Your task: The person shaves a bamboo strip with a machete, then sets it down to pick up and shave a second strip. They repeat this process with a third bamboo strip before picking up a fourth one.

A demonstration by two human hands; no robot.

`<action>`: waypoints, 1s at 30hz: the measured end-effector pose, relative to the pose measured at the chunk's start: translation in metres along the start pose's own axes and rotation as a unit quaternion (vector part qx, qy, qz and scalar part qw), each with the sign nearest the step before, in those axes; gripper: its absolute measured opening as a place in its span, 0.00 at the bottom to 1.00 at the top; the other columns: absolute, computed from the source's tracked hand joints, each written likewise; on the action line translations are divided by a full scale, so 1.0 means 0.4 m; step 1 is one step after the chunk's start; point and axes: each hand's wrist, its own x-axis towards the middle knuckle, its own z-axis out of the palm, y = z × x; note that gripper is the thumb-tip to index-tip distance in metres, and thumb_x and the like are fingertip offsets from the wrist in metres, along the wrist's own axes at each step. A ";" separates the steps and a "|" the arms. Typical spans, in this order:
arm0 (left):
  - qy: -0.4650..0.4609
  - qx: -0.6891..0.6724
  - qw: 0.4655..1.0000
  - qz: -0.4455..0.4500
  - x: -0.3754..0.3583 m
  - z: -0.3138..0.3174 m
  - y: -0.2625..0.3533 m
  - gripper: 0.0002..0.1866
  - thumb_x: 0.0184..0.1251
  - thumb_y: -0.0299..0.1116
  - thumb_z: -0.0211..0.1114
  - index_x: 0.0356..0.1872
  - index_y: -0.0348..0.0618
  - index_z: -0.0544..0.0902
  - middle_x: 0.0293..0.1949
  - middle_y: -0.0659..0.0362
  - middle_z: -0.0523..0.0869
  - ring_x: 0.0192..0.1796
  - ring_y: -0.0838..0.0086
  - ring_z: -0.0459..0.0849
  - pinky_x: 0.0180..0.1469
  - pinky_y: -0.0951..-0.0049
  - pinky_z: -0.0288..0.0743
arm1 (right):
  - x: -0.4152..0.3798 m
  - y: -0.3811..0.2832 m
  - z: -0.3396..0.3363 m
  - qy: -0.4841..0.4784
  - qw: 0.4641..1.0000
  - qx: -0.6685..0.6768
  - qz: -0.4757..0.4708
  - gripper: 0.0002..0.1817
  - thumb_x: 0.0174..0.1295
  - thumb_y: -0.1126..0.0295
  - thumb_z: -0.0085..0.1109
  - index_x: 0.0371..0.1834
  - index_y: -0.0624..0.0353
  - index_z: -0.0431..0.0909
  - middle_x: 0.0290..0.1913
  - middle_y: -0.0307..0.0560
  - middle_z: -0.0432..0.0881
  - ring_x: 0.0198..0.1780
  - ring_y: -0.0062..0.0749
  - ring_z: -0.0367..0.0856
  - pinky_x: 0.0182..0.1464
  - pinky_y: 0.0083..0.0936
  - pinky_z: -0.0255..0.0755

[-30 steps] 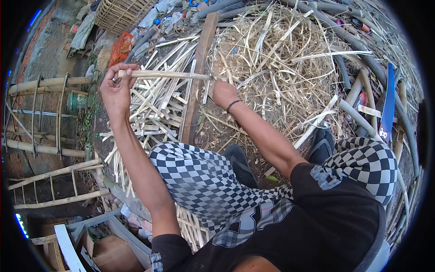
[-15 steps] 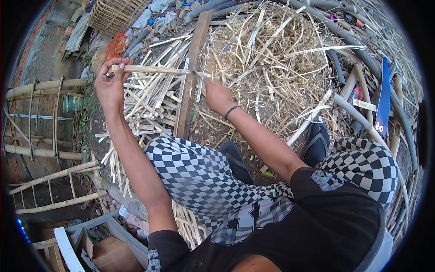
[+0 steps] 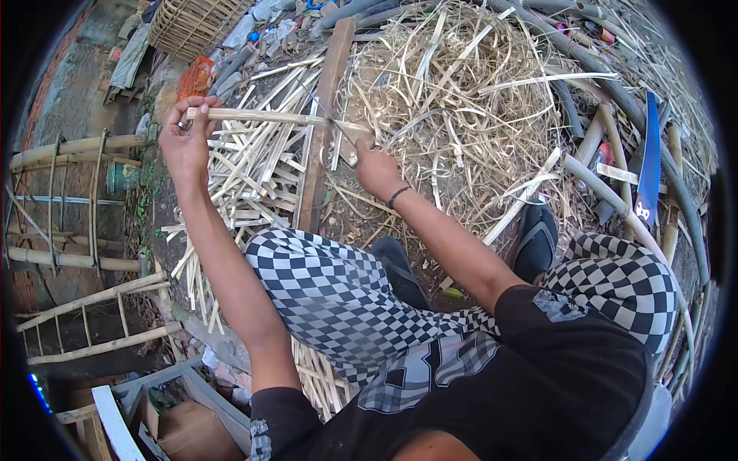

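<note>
My left hand [image 3: 187, 142] is closed on one end of a pale bamboo strip [image 3: 261, 116], with the thumb along its top. The strip reaches right across a long wooden board [image 3: 316, 165] and ends near my right hand. My right hand [image 3: 377, 170] is closed on a knife [image 3: 344, 134], whose handle is mostly hidden in the fingers. Its dark, thin blade meets the strip just by the board. A heap of curly bamboo shavings [image 3: 477, 115] lies beyond my right hand, and many cut bamboo strips [image 3: 257, 173] lie left of the board.
At the far right a blue saw blade [image 3: 650, 157] leans among bamboo poles [image 3: 603, 188]. A woven basket [image 3: 192, 27] stands at the top left, near an orange crate-like piece [image 3: 197, 77]. Bamboo ladders [image 3: 100, 342] lie at left, above a wooden frame [image 3: 165, 384].
My right hand has shifted slightly right and toward me with the knife, so more blade shows. My left hand stays in nearly the same place on the strip.
</note>
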 end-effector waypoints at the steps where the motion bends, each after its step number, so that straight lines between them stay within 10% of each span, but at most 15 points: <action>1: 0.007 0.005 1.000 -0.005 0.000 0.000 0.004 0.07 0.72 0.21 0.61 0.48 0.35 0.78 0.48 0.50 0.87 0.51 0.67 0.88 0.52 0.72 0.85 | 0.003 0.031 0.018 0.002 1.000 0.000 -0.001 0.25 0.62 0.75 0.53 0.64 0.60 0.67 0.38 0.63 0.87 0.44 0.59 0.87 0.46 0.49 0.81; 5: -0.034 -0.009 0.999 0.012 -0.012 -0.012 -0.001 0.09 0.73 0.21 0.61 0.51 0.35 0.77 0.48 0.49 0.86 0.53 0.65 0.87 0.55 0.69 0.84 | 0.011 0.231 0.122 -0.003 0.990 0.022 0.138 0.20 0.64 0.73 0.51 0.60 0.63 0.70 0.40 0.69 0.86 0.46 0.60 0.87 0.50 0.49 0.80; 19: -0.117 0.000 0.992 0.039 -0.017 -0.018 0.012 0.08 0.73 0.25 0.63 0.48 0.36 0.80 0.52 0.47 0.87 0.56 0.63 0.87 0.59 0.70 0.81 | -0.028 -0.165 -0.139 0.063 0.978 0.158 -0.120 0.13 0.60 0.77 0.50 0.49 0.66 0.71 0.36 0.68 0.85 0.39 0.66 0.85 0.41 0.55 0.77; 24: -0.090 0.021 0.996 0.017 -0.035 -0.046 -0.015 0.07 0.73 0.26 0.63 0.47 0.36 0.80 0.51 0.47 0.87 0.56 0.63 0.86 0.60 0.70 0.81 | 0.076 0.029 0.043 0.052 0.989 0.123 0.061 0.15 0.63 0.75 0.50 0.52 0.65 0.72 0.38 0.70 0.84 0.43 0.64 0.85 0.45 0.54 0.78; 30: -0.124 0.017 0.991 0.045 -0.022 -0.040 -0.012 0.07 0.74 0.28 0.63 0.47 0.37 0.81 0.51 0.48 0.87 0.56 0.64 0.86 0.60 0.70 0.80 | 0.061 -0.047 -0.009 0.030 0.995 0.098 -0.015 0.16 0.65 0.73 0.48 0.55 0.66 0.70 0.37 0.69 0.85 0.42 0.64 0.86 0.46 0.55 0.78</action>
